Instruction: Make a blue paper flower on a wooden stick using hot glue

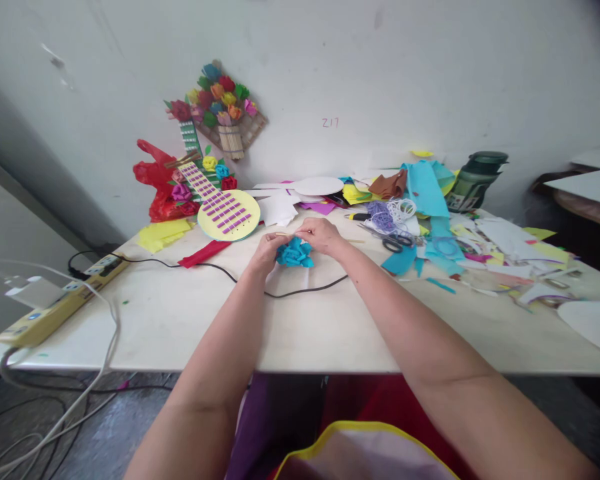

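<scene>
A blue crepe-paper flower hangs between my two hands, just above the white tabletop. My left hand is closed at the flower's left edge, its fingers pinching the paper and the end of a thin stick. From the right, my right hand pinches the flower's upper side, fingertips pressed together. The finger contact itself is partly hidden by the hands. A black cord runs across the table just in front of the flower.
Left stand a paper guitar, a red strip, yellow paper and a power strip. Right lie scissors, a cutter, yarn, paper scraps and a green bottle.
</scene>
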### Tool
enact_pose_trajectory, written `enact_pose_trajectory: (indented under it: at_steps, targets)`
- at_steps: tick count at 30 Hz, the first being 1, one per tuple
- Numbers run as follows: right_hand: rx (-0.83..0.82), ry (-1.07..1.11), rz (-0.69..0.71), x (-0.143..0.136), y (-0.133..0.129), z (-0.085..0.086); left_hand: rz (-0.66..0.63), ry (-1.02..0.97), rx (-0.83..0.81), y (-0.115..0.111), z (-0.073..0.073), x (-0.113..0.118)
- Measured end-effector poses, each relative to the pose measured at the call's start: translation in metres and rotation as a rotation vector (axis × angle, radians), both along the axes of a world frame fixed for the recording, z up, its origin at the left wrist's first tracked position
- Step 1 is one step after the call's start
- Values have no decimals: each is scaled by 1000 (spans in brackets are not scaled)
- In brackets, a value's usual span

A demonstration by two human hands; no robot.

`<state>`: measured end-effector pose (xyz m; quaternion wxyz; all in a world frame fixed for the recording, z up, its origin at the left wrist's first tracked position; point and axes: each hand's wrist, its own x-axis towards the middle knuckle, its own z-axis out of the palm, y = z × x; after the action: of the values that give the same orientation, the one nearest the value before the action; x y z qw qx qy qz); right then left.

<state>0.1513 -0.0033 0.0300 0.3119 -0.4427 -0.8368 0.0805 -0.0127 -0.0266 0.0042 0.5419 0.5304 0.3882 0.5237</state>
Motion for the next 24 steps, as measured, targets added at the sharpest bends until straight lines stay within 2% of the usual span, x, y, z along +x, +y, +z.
enact_pose_trajectory:
  at_steps: [15, 24]
  targets:
    - [136, -85, 1, -3, -4, 0, -11, -148, -74, 0, 0, 1]
    - [45, 39, 24, -2, -1, 0, -37, -173, -62, -2, -1, 1]
